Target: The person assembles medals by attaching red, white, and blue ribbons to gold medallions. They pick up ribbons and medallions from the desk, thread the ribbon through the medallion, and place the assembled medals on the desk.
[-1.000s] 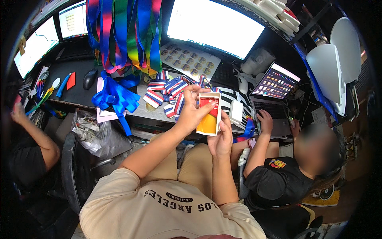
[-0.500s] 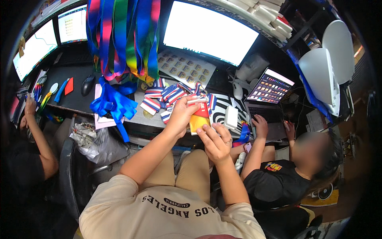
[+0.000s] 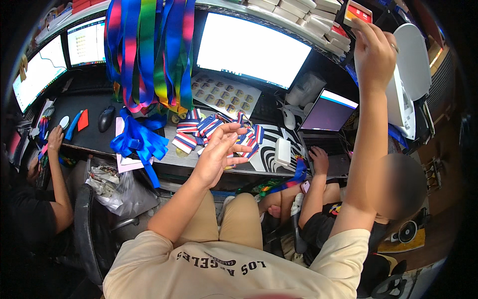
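Note:
My right hand [image 3: 376, 57] is stretched far up and to the right, at shelf height. Its fingertips close on the near edge of a small red box [image 3: 358, 12] with a pale rim. My left hand [image 3: 217, 155] hovers over the desk's front edge, fingers spread, with nothing in it. Just beyond it lies a heap of red, white and blue striped ribbons [image 3: 186, 142]. A white rectangular block [image 3: 283, 151] rests on a black-and-white patterned sheet, to the right of the left hand.
White boxes [image 3: 294, 20] are stacked on the shelf. Multicoloured ribbons [image 3: 149, 55] hang before the monitors; blue ribbons [image 3: 139, 137] lie below. A co-worker [image 3: 318, 199] sits right at a laptop [image 3: 328, 112]; another person's hand [image 3: 55, 138] is at left. A rubbish bag [image 3: 129, 194] stands below the desk.
Both hands held a red-and-yellow packet over the desk. My left hand has let go and spread its fingers; my right hand has swung up and right to the shelf. The laptop screen has changed.

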Available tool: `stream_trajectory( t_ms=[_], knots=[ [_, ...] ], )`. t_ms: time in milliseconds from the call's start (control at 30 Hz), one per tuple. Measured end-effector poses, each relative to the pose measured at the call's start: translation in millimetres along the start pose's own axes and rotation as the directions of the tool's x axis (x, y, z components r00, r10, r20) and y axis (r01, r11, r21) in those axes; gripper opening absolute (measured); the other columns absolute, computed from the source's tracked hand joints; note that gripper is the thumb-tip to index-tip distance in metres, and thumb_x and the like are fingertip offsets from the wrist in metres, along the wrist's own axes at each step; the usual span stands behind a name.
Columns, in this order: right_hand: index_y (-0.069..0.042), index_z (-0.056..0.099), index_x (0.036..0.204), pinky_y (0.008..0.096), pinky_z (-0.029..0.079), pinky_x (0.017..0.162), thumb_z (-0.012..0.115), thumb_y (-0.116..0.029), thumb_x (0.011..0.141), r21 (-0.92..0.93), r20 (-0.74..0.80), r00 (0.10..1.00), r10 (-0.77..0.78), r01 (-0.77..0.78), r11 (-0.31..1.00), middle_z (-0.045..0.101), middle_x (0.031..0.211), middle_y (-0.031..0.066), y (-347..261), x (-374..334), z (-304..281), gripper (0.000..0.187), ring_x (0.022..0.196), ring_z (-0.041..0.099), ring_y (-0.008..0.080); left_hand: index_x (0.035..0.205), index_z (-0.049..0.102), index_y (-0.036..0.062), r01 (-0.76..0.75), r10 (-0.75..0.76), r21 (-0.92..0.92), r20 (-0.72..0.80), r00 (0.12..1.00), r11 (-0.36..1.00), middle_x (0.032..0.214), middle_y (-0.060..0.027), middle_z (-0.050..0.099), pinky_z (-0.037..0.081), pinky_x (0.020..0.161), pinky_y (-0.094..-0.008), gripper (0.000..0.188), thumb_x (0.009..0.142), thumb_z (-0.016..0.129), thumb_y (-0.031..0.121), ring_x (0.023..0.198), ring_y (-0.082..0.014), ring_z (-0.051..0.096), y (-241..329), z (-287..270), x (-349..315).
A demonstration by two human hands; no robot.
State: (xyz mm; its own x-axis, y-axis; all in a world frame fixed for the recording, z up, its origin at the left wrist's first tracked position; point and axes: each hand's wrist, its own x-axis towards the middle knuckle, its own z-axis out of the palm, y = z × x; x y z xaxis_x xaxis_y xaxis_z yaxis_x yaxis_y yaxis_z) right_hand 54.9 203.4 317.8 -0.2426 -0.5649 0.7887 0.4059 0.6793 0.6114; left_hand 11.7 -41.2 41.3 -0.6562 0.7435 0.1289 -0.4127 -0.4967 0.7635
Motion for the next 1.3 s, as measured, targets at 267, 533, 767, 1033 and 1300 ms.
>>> stream_trajectory(
  t_ms=[267,533,767,1033,1300],
  knots=[
    [-0.013,0.070,0.095,0.0360,0.052,0.078,0.064,-0.006,0.072,0.003,0.369,0.929,0.002,-0.004,1.000,0.070,0.100,0.0037,2.5,-7.1,42.6,0.024,0.082,0.064,0.0277,0.132,0.040,0.0084,0.002,-0.004,0.081,0.019,1.000,0.997,0.136,-0.0124,0.045,0.055,0.084,-0.0353,0.040,0.095,0.050,0.016,0.104,-0.0232,0.061,0.6,-6.1,-2.7],
    [-0.008,0.065,0.108,0.0398,0.050,0.082,0.062,-0.003,0.077,0.151,0.126,0.974,0.187,-0.206,0.967,0.066,0.109,0.0140,-51.5,-57.3,-13.7,0.032,0.090,0.063,0.0337,0.132,0.041,0.0038,0.005,-0.006,0.071,0.013,1.000,0.997,0.134,-0.0119,0.046,0.055,0.084,-0.0343,0.043,0.091,0.051,0.010,0.106,-0.0225,0.061,-7.0,-21.5,-0.8],
    [0.000,0.064,0.105,0.0449,0.047,0.086,0.071,-0.024,0.078,0.039,0.884,0.315,0.344,-0.784,0.619,0.065,0.105,0.0211,-148.5,-251.8,-39.5,0.037,0.097,0.061,0.0386,0.128,0.045,0.0047,0.061,-0.057,0.091,-0.042,0.997,0.994,0.132,-0.0099,0.047,0.054,0.085,-0.0330,0.036,0.093,0.050,0.012,0.104,-0.0189,0.061,-18.9,-32.0,4.2],
    [-0.001,0.061,0.114,0.0426,0.047,0.091,0.072,-0.016,0.074,-0.085,0.861,0.162,0.483,-0.889,0.449,0.063,0.111,0.0220,-180.1,-306.1,-56.1,0.044,0.102,0.060,0.0384,0.130,0.045,0.0097,0.188,-0.180,0.105,-0.079,0.980,0.976,0.133,-0.0096,0.048,0.049,0.090,-0.0373,0.040,0.096,0.051,0.029,0.112,-0.0202,0.056,-64.2,-46.4,21.7],
    [-0.002,0.057,0.116,0.0390,0.047,0.091,0.070,-0.009,0.078,0.372,0.868,0.321,0.379,-0.926,-0.067,0.060,0.116,0.0190,-256.5,-225.5,-105.3,0.041,0.108,0.058,0.0331,0.142,0.031,0.0101,0.099,-0.136,-0.454,-0.049,0.989,0.885,0.136,-0.0149,0.047,0.044,0.096,-0.0507,0.076,0.094,0.025,0.068,0.120,-0.0287,0.052,-97.9,-38.7,31.6]
  ],
)
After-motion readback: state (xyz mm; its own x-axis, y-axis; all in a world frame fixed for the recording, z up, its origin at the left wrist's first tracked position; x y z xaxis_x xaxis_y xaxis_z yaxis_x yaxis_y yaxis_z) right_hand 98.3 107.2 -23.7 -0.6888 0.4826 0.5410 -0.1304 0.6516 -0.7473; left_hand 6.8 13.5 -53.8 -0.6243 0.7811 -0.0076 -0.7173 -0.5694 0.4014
